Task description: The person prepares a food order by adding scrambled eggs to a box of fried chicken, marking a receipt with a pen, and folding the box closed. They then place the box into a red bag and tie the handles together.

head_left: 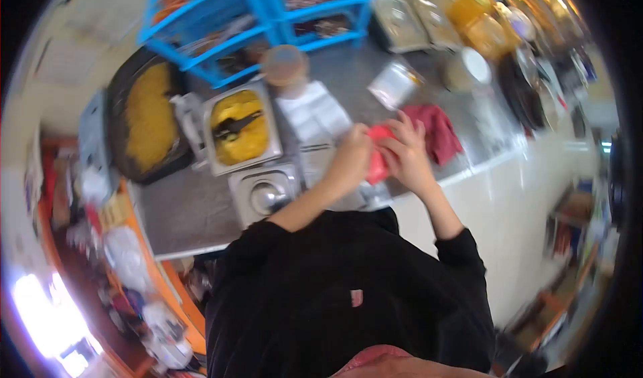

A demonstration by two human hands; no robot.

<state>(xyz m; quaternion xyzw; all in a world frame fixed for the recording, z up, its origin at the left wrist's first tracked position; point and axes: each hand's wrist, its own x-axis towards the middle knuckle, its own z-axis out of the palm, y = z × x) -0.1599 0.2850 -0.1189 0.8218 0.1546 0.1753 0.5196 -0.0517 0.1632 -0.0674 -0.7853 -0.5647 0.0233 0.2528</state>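
Note:
Between my hands, over the front edge of the metal counter, is a small bright red thing (378, 166); blur hides its exact kind. My left hand (349, 156) closes on its left side. The fingers of my right hand (407, 152) pinch it from the right. Just right of that hand lies a dark red cloth (434, 133). White paper sheets (315, 113) spread to the left of my left hand. Behind both hands sits a clear plastic packet (395, 85) with pale contents.
To the left stand a steel pan of yellow food (242, 152) with a dark utensil in it, a steel lid (266, 192) and a large black tray (120, 133) of yellow food. Blue shelving (268, 33) rises behind a brownish tub (284, 68). Clear containers (400, 22) stand farther back.

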